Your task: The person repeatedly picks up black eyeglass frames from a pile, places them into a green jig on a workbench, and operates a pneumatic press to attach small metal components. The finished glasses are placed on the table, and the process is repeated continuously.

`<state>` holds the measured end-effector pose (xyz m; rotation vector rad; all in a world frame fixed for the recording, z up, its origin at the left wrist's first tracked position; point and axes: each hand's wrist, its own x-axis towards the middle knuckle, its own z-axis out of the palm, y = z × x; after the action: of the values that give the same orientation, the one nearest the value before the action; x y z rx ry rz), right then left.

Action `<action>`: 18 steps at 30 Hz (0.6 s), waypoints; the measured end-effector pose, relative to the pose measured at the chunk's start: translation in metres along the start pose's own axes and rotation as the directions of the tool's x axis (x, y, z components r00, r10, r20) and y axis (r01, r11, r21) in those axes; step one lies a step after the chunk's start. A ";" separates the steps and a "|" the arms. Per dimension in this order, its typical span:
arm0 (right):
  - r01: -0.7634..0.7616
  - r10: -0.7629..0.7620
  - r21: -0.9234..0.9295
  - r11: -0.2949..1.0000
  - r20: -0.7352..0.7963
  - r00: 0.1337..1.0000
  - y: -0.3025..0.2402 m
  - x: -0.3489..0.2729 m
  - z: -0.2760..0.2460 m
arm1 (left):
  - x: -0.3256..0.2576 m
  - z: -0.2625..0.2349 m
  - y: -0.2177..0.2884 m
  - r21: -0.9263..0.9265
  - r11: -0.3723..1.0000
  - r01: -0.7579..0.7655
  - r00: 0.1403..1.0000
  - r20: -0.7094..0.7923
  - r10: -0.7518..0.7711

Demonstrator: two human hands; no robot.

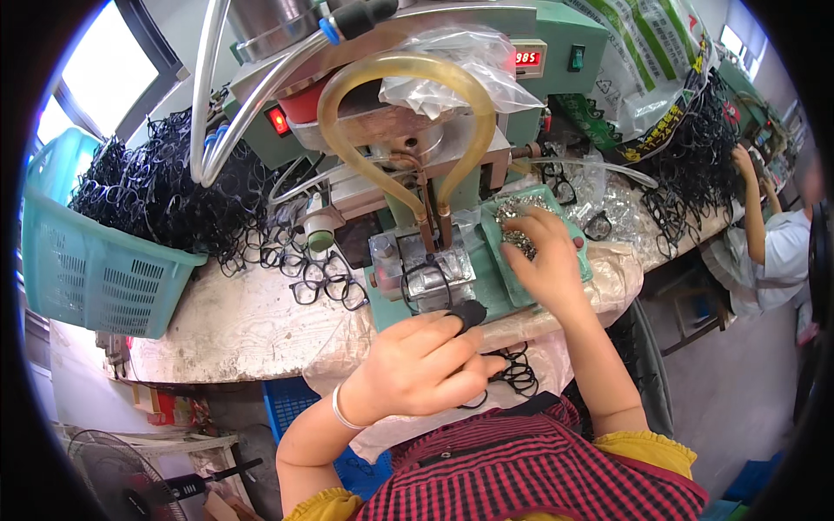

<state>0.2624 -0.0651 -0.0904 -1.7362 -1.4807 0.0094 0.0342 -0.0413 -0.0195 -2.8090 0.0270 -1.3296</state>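
Observation:
My left hand (426, 360) is closed on a black eyeglass frame (405, 280), part of which lies over the small metal block (441, 276) of the machine. A black cover sits on one of its fingertips, and the fingers hide the rest of the frame. Two copper-coloured prongs (445, 227) stand just above the block. To the right, my right hand (549, 260) dips its curled fingertips into a green tray (514, 291) of small metal parts (521, 208). What those fingertips pinch is too small to make out.
Loose black eyeglass frames (326, 282) lie left of the machine; more overflow a turquoise basket (104, 269). Further frames (519, 375) are below my left hand. A thick looped tube (334, 100) arches over the block. At the right, a person (773, 247) works beside a frame pile (695, 174).

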 end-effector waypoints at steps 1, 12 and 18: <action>-0.031 0.023 -0.187 0.982 -0.045 0.999 0.027 -0.006 0.005 | -0.001 0.006 0.001 0.002 1.000 -0.011 1.000 0.010 0.011; 0.006 -0.037 -0.161 0.987 -0.191 0.981 0.069 -0.018 0.019 | -0.011 0.004 0.005 -0.140 0.986 0.094 0.992 0.094 -0.081; -0.155 0.180 0.116 0.981 -0.245 0.953 0.061 -0.021 0.015 | 0.018 -0.065 0.021 -0.825 0.465 0.321 0.946 0.253 -0.205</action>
<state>0.2976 -0.0711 -0.1458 -1.7106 -1.1267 -0.0518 -0.0044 -0.0643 0.0349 -3.8878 0.3783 -1.4947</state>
